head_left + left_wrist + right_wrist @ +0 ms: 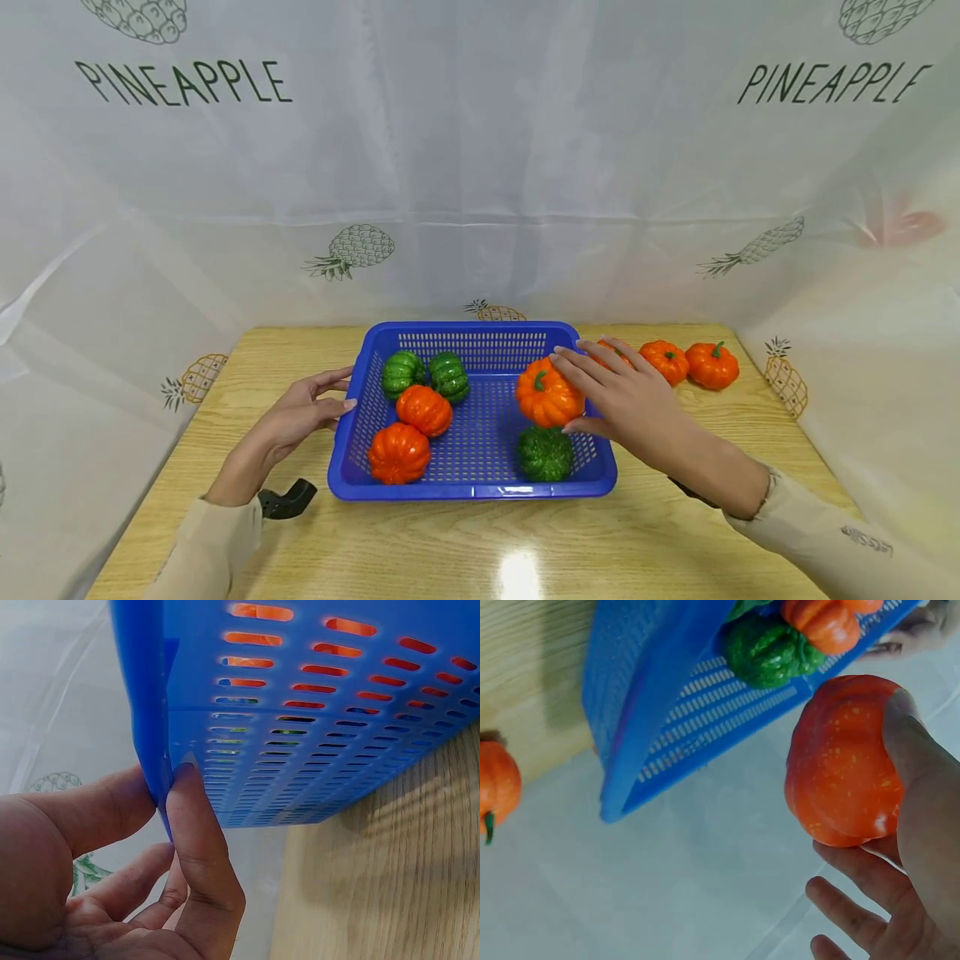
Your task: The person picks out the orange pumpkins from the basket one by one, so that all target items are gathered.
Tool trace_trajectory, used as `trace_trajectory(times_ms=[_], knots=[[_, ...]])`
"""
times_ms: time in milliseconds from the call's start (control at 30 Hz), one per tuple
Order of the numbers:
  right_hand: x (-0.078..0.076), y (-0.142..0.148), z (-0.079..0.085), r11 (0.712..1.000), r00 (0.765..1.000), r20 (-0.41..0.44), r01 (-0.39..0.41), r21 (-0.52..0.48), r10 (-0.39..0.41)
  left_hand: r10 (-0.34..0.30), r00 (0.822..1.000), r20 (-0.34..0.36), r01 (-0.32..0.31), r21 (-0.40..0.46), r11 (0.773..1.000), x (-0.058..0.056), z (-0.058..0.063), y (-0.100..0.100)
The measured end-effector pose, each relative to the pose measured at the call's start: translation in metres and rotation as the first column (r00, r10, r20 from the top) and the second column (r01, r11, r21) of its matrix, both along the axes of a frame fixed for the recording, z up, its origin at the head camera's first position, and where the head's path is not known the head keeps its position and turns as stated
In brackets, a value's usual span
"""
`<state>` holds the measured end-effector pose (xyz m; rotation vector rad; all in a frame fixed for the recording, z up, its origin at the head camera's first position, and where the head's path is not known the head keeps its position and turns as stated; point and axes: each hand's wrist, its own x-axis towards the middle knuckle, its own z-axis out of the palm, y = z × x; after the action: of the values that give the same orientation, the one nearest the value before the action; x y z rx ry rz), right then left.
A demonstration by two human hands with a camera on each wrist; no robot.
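Note:
A blue slotted plastic basket sits on the table. My left hand pinches its left rim between thumb and index finger, as the left wrist view shows up close. In my right hand is an orange pumpkin with a green stem, held between thumb and fingers over the basket's right side. Below it lies a dark green pumpkin. On the basket's left side are two green pumpkins at the back and two orange-red pumpkins nearer the front.
Right of the basket, orange pumpkins stand in a row at the table's back edge, one partly hidden by my right hand. The wooden table meets a white pineapple-print sheet behind and at both sides. A black strap piece shows at my left wrist.

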<state>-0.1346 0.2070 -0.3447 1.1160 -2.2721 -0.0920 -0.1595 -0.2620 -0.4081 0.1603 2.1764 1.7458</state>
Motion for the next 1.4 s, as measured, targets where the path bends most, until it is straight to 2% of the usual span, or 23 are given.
trace_trajectory(times_ms=[200, 467, 633, 967, 1400], knots=[[0.003, 0.014, -0.002, 0.993, 1.000, -0.012, -0.008, -0.114, 0.006, 0.001, 1.000, -0.004, -0.001, -0.011, 1.000, 0.000, -0.001, -0.001], [0.005, 0.036, -0.009, 0.980, 0.998, 0.014, 0.070, -0.184, -0.069, -0.001, 1.000, -0.011, 0.001, -0.015, 1.000, -0.001, -0.001, -0.001], [0.005, 0.050, -0.017, 0.972, 0.993, 0.005, 0.114, -0.205, -0.115, -0.001, 1.000, -0.007, 0.001, -0.023, 1.000, 0.000, 0.000, -0.001], [0.005, 0.076, -0.031, 0.946, 0.977, 0.057, 0.212, -0.244, -0.204, 0.002, 1.000, -0.009, -0.002, -0.020, 1.000, 0.000, -0.001, 0.000], [0.001, 0.103, -0.054, 0.919, 0.956, 0.088, 0.294, -0.262, -0.281, 0.000, 1.000, -0.014, 0.000, -0.016, 1.000, -0.001, -0.001, -0.001]])
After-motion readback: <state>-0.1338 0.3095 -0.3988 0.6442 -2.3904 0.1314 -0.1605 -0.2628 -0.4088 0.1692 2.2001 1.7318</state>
